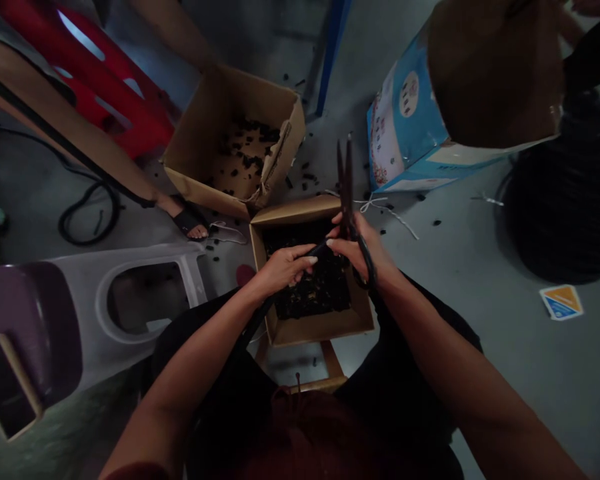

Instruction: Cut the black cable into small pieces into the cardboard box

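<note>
My left hand (285, 268) pinches a black cord or tube (319, 249) near its end, over an open cardboard box (320, 330) between my knees. Dark pieces (313, 290) cover the bottom of that box. In my right hand (364, 250) is a pair of scissors (347, 180), its blades pointing away from me and slightly apart. The right thumb and fingertips also meet the end of the black cord. More of the cord seems to run back from my left hand beneath the forearm, where it is hard to follow.
A second cardboard box (190, 180) with scattered black bits stands ahead. To the right are a blue printed carton (410, 120), a large black coil (560, 193) and a small card (561, 302). A grey stool (85, 280) and another person's foot (193, 225) are at left.
</note>
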{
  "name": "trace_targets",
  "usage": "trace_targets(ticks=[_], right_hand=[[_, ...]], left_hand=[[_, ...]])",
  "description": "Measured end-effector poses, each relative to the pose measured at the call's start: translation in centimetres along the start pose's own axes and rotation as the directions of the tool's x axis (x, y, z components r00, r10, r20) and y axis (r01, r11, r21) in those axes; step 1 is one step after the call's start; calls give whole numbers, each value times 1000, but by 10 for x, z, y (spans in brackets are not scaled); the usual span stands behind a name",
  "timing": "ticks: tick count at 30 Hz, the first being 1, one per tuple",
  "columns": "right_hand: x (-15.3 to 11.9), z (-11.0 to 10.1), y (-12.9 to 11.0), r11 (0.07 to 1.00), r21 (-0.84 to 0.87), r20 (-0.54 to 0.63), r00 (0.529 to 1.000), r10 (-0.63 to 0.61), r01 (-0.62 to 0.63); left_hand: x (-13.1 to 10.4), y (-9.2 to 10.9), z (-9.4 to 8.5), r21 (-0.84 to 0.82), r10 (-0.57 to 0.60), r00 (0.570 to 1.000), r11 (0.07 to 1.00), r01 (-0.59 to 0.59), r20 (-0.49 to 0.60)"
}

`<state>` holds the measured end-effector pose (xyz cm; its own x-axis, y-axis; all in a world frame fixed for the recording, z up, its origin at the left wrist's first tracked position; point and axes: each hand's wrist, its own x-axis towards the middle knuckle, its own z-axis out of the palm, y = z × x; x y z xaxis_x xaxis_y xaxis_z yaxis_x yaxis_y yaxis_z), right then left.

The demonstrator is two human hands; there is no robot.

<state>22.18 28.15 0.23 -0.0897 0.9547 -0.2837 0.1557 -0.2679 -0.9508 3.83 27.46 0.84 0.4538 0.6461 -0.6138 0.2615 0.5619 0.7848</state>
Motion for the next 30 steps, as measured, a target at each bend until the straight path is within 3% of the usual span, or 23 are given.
trace_targets(ticks=[5,9,15,21,30], right_hand=[[-2,-2,10,933,-357,39,999,-25,38],[-1,-2,13,871,-492,96,995,36,16],[-3,10,20,853,-520,267,955,129,30],[-6,20,25,827,-561,391,896,212,48],[-10,23,22,840,-540,468,852,236,63]], left_hand=[[-2,-12,-14,-162,-66,993,986,49,-101],[-6,-10,-30,-293,-80,975,956,16,-208],[-7,-6,-44,-352,-44,946,933,-76,-321],[-10,-2,-47,-332,-38,919,938,-103,-393],[-7,-9,-45,-238,-5,947,968,-76,-321]])
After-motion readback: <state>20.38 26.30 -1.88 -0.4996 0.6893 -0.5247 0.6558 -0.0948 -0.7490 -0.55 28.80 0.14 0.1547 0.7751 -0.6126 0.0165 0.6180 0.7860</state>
